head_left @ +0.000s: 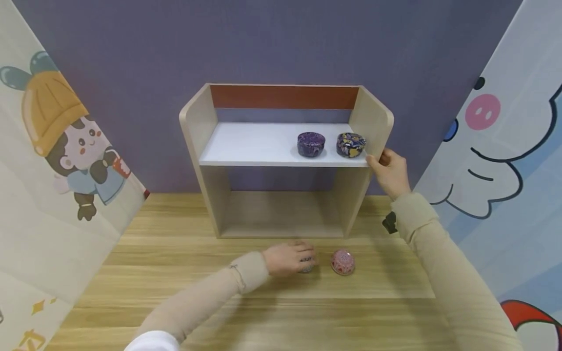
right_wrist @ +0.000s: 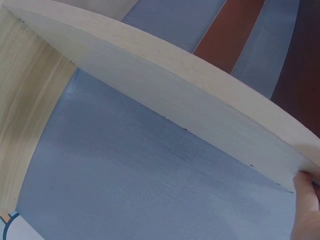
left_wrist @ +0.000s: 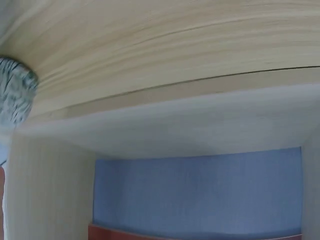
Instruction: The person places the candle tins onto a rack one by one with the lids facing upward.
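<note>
On the table in front of the shelf, my left hand [head_left: 290,258] grips a small round patterned tin [head_left: 306,267], its fingers curved over and mostly hiding it. The left wrist view shows this tin's green and white pattern [left_wrist: 17,92] at the left edge. My right hand [head_left: 391,171] holds the right side panel of the small wooden shelf [head_left: 381,117], thumb on the front edge and fingers round the outer face. In the right wrist view, part of that hand [right_wrist: 306,207] shows against the panel. A pink patterned tin [head_left: 343,262] lies right of my left hand.
On the shelf's white upper board [head_left: 250,141] stand a purple tin [head_left: 311,145] and a dark tin with yellow flowers [head_left: 351,145]. A black object [head_left: 389,223] lies beside my right sleeve. Cartoon-printed panels [head_left: 88,146] flank the wooden table [head_left: 175,273].
</note>
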### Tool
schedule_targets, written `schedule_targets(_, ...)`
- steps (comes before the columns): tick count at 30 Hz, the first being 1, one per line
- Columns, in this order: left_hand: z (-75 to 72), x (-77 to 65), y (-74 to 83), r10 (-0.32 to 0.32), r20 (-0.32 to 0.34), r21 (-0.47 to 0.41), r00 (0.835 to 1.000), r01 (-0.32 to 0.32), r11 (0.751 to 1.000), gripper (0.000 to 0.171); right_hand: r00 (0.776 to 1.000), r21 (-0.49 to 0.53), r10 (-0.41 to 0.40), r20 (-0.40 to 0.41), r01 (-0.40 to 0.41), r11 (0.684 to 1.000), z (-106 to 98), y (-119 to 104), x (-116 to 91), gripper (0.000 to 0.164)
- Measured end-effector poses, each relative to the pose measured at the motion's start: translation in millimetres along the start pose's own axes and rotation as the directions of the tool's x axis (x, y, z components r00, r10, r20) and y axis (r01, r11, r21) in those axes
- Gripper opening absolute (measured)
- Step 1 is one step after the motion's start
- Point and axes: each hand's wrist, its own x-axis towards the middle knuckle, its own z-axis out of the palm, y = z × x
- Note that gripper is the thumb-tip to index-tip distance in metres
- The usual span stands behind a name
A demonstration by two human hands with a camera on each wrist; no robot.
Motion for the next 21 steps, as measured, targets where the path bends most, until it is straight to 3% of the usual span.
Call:
schedule_targets(5,19.7,5.0,6.4,0.029,0.019,0.035,0.999,-0.029,0.999,0.055,1.0,-0.006,-0.001,0.0,0.001,1.0,-0.1,1.5,0.1,0.051)
schedule_targets(9,26.7,9.8,9.6,0.044,0.044,0.066,0.998,-0.047,0.997,0.059,1.0,-0.01,0.016,0.011,-0.015,1.0,-0.2,3.1,-0.6,0.052)
schedule_targets(16,34.7,19.1,9.3,-0.006,0.195,0.048,0.981,-0.003,0.999,0.058,1.0,-0.005,0.018,0.01,-0.018,1.0,0.4,3.4,1.0,0.052)
schedule_targets(21,40.5,23.3,7.6,0.004,0.216,0.061,0.976,-0.018,0.998,0.059,1.0,-0.006,0.012,0.004,-0.012,1.0,-0.2,2.7,1.6,0.051)
